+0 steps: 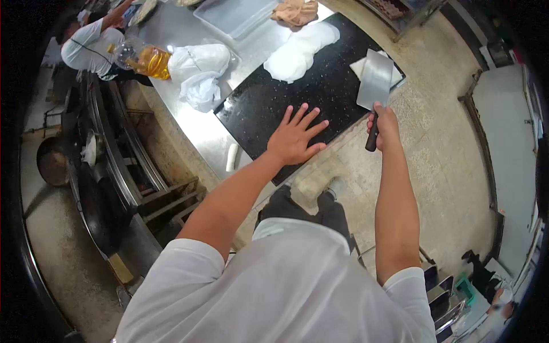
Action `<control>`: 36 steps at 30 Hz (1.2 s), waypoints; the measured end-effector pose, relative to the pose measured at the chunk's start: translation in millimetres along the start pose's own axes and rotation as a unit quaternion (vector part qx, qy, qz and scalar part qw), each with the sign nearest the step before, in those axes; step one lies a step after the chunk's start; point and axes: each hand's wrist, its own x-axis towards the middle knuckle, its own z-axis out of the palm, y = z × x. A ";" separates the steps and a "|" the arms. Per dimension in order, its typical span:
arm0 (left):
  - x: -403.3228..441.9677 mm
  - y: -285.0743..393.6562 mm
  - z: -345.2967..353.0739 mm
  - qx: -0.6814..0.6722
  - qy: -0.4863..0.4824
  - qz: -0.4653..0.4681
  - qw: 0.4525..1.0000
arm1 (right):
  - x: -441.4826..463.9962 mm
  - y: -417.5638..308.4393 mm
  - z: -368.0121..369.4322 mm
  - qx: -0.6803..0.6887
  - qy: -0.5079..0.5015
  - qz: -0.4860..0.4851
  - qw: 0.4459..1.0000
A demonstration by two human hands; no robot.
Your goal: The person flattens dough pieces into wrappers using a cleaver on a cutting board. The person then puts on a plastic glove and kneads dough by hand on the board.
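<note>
My left hand [294,139] is spread flat over the near part of a black speckled slab [246,111], its fingers apart and holding nothing. My right hand [386,126] is closed round the dark handle of a cleaver [376,79]. The cleaver's broad blade points away from me, over a white square item [397,76] at the slab's right corner. Beyond my left hand, several thin white dough rounds [294,57] lie overlapping in a row on the slab. A short white stick-shaped piece [231,157] rests on the metal table left of the slab.
On the metal table [177,117] stand a bottle of yellow oil [153,62], a white plastic-wrapped bundle [200,60], a clear tray [231,17] and a brown cloth [294,11]. A wok [54,160] is at left. Another person [88,48] is at upper left, one more [497,300] at lower right.
</note>
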 end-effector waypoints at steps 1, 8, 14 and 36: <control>-2.4 0.7 1.2 -0.009 -0.009 0.003 1.000 | -14.4 11.7 -6.0 -0.002 0.009 0.009 1.000; -31.9 -11.9 1.7 -0.063 0.001 0.167 0.984 | -140.9 142.3 4.0 -0.436 -0.261 -0.098 0.856; 22.0 -38.4 -1.8 -0.028 0.002 0.187 0.982 | -96.4 92.7 32.6 -0.466 -0.250 -0.026 0.848; -0.3 -31.0 5.0 -0.043 -0.070 0.306 0.949 | -164.7 125.4 35.0 -0.515 -0.169 -0.067 0.838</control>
